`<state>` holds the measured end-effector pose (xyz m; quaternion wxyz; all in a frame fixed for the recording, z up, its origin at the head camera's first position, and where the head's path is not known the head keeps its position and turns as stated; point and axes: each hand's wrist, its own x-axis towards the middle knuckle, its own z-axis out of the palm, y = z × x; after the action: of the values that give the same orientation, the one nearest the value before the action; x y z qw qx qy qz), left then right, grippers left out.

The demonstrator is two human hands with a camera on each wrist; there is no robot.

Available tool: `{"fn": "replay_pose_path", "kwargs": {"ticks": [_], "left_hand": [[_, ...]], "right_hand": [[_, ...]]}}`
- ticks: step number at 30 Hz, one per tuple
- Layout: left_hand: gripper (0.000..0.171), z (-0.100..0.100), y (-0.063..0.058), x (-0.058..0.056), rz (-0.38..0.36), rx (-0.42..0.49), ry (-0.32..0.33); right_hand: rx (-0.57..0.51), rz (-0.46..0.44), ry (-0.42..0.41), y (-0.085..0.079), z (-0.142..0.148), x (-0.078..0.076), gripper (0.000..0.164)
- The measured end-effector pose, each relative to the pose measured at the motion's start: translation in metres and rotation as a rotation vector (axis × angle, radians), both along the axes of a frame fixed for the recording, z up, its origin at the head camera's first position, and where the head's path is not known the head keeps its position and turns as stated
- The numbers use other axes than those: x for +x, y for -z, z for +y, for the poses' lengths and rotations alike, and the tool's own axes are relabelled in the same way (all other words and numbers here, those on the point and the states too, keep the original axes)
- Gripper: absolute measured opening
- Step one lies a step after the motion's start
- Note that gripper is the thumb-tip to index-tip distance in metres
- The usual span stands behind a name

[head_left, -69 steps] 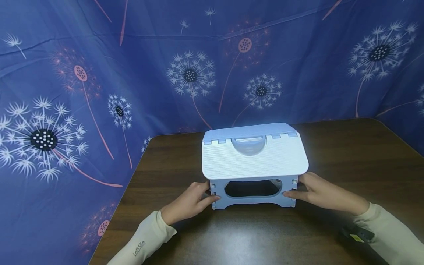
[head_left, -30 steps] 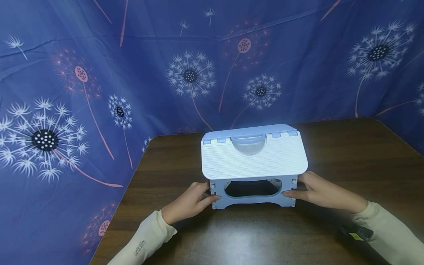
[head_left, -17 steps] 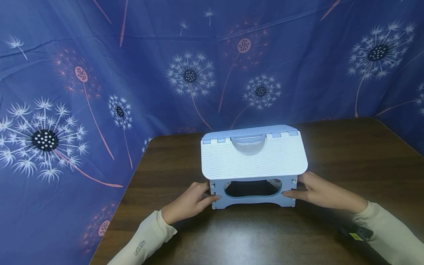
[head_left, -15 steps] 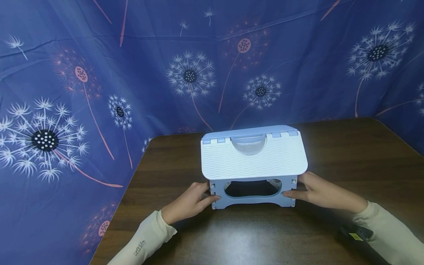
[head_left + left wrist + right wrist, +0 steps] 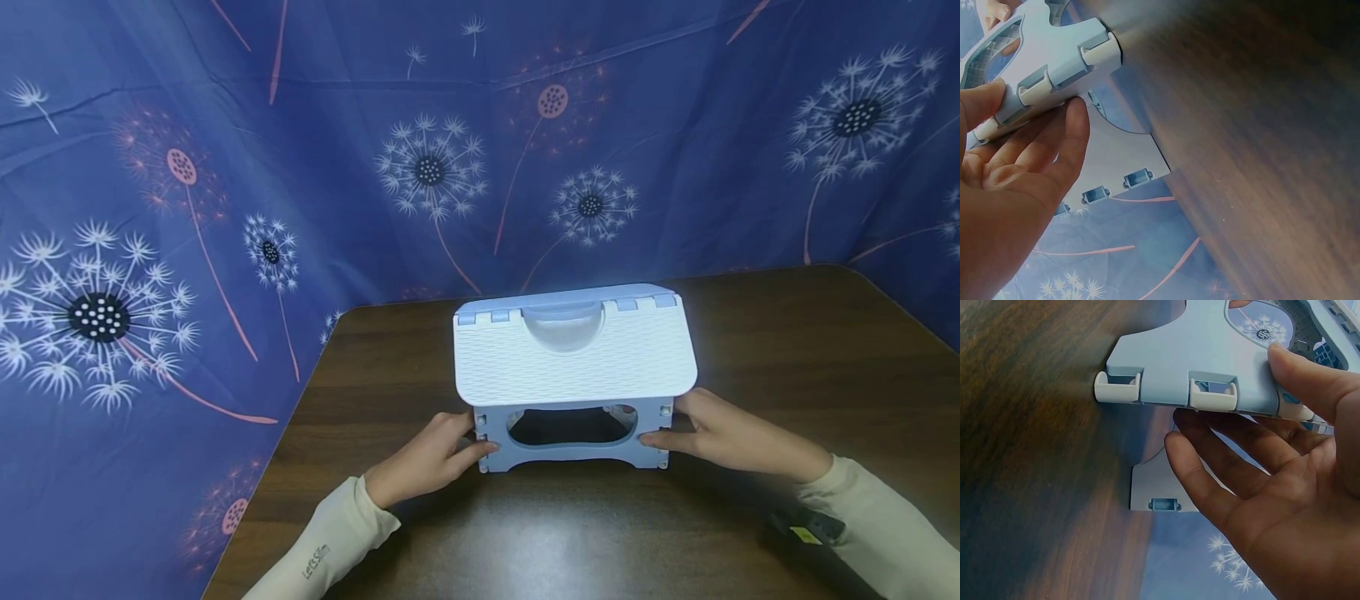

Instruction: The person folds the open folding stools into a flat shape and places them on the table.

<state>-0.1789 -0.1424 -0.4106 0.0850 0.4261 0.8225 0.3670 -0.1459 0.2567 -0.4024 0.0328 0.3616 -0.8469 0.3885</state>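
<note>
A folding step stool (image 5: 573, 371) with a white ribbed top half and pale blue legs stands on the table. A carry handle (image 5: 562, 312) runs along the ridge, where the blue rear half slopes away. My left hand (image 5: 423, 460) grips the left end of the front leg panel (image 5: 1054, 40), thumb on its face and fingers curled behind. At the opposite end, my right hand (image 5: 738, 437) pinches the same panel the same way. White hinge knuckles (image 5: 1213, 397) line its side edge. The rear leg panel (image 5: 1157, 484) shows beyond my fingers.
The dark wood table (image 5: 547, 533) carries the stool, with its far edge just behind. Blue dandelion-print cloth (image 5: 330, 150) hangs behind and to the left. A small dark device with a yellow label (image 5: 808, 533) sits under my right sleeve.
The far blue edge of the stool's top has sunk slightly, and the light slot under the handle has closed up. Both hands keep their grip in nearly the same place.
</note>
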Motion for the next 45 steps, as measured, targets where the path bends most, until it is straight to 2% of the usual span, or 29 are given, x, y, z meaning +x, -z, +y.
{"fn": "replay_pose_path", "kwargs": {"ticks": [9, 23, 45], "left_hand": [[0.061, 0.0003, 0.0000, 0.0009, -0.019, -0.013, -0.011], [0.060, 0.0002, 0.0002, 0.0001, 0.002, -0.008, 0.001], [0.060, 0.0006, 0.0002, 0.0005, -0.003, -0.005, 0.002]], "right_hand": [[0.001, -0.012, 0.005, -0.0007, -0.0001, 0.0000, 0.075], [0.005, -0.038, 0.016, -0.0018, 0.0005, 0.0011, 0.077], [-0.021, -0.065, -0.028, 0.0003, 0.0008, 0.0006, 0.069]]}}
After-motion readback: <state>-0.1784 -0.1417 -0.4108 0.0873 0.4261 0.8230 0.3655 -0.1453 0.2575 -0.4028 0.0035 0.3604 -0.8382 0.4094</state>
